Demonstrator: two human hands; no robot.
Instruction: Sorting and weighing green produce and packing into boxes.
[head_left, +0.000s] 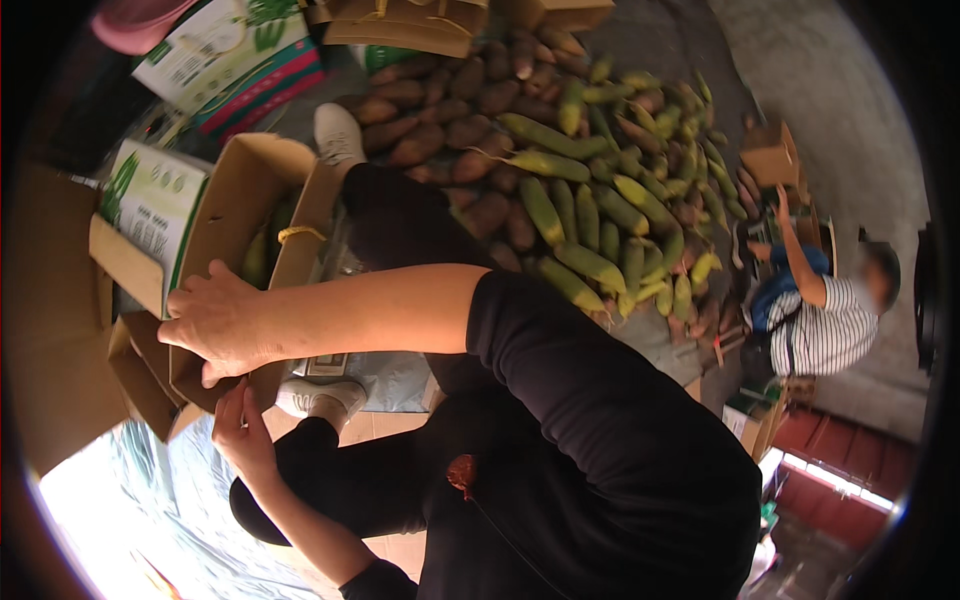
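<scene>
An open cardboard box (308, 215) with a yellow rope handle (301, 235) stands at the left, a few green radishes (258, 255) inside it. My right hand (215, 320) reaches across to its near end, fingers curled over the cardboard and thumb lower down at the near flap. Just below, my left hand (243, 432) has its fingers drawn together at the box's near corner. What the left fingertips press on is partly hidden. The box's printed white and green flap (150, 210) is folded outward.
Dark reddish roots (420, 145) and green radishes (590, 215) cover the floor ahead. More printed cartons (225, 60) stand at the upper left, a pink basin (135, 25) beside them. Another person in a striped shirt (825, 330) sits at the right near boxes (772, 155).
</scene>
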